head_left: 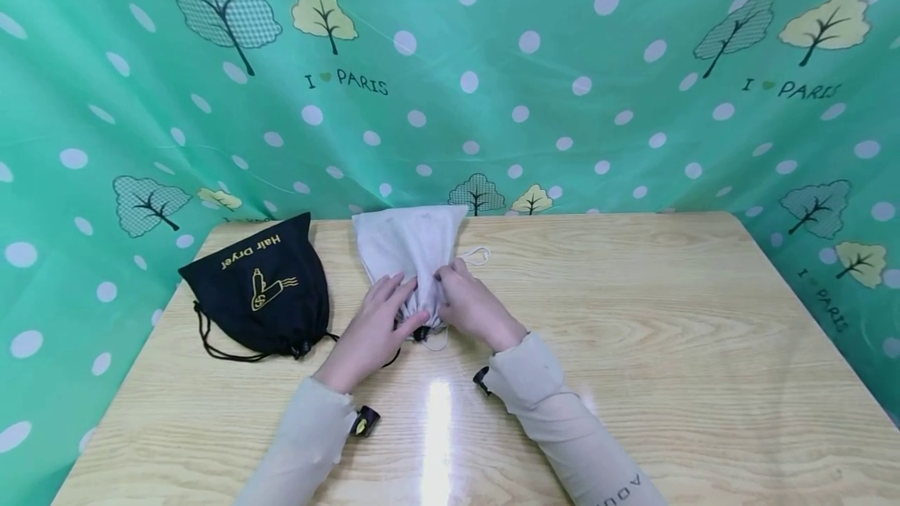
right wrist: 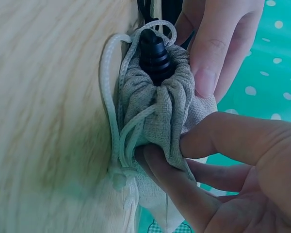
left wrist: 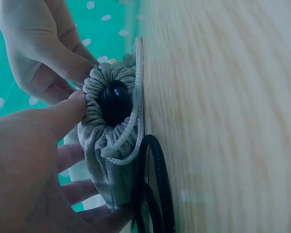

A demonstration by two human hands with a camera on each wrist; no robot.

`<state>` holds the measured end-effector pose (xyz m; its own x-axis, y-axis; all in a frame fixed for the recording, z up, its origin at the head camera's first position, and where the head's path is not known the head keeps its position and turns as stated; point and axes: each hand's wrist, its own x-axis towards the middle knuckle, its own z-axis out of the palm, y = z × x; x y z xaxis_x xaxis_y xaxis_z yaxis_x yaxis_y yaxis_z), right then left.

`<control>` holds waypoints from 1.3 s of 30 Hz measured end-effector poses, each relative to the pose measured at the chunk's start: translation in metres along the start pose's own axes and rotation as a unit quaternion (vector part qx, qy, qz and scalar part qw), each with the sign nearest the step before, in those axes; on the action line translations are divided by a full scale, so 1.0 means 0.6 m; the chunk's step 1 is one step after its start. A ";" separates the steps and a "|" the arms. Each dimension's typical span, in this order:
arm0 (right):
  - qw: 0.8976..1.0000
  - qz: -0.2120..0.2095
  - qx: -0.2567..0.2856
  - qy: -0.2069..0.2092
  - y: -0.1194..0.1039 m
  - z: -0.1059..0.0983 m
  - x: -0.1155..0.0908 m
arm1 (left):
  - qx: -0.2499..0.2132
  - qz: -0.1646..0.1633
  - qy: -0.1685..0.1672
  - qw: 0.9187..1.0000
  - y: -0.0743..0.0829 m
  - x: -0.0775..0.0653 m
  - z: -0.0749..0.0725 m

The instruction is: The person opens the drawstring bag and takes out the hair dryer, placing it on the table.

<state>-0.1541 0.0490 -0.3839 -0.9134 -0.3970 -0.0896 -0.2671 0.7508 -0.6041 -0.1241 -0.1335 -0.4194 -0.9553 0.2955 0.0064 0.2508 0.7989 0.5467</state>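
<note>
A light grey drawstring bag (head_left: pixel 411 233) lies near the back of the table, its gathered mouth towards me. A black ribbed piece (right wrist: pixel 156 60) sticks out of that mouth; the rest of it is hidden inside. My left hand (head_left: pixel 373 326) rests on the bag's upper face with fingers spread, its thumb touching the gathered rim. From the other side my right hand (head_left: pixel 478 307) pinches the cloth beside the mouth between thumb and forefinger. The bag's pale cord (left wrist: pixel 138 92) hangs in loops at the opening.
A black drawstring pouch (head_left: pixel 274 295) printed "Hair Dryer" lies to the left, its black cord (head_left: pixel 218 350) looped on the wooden table (head_left: pixel 668 350). Another black cord loop (left wrist: pixel 157 179) lies beside the grey bag. A green dotted curtain (head_left: pixel 492 123) hangs behind the table.
</note>
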 end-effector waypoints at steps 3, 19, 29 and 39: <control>1.000 -0.003 -0.003 0.002 0.001 0.001 -0.001 | 0.000 -0.003 -0.001 1.000 0.000 -0.003 0.001; 1.000 -0.004 0.001 -0.009 0.007 -0.008 0.002 | 0.007 0.011 0.007 1.000 0.005 0.004 0.002; 1.000 0.014 -0.007 -0.017 0.010 -0.013 -0.001 | -0.001 0.013 0.008 1.000 0.011 0.007 0.010; 0.999 0.026 -0.011 -0.023 0.014 -0.019 -0.005 | -0.005 0.010 0.001 1.000 0.013 0.008 0.017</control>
<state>-0.1570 0.0625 -0.3796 -0.9111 -0.3807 -0.1579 -0.2262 0.7823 -0.5804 -0.1254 -0.1206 -0.4237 -0.9506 0.3099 0.0194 0.2680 0.7874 0.5551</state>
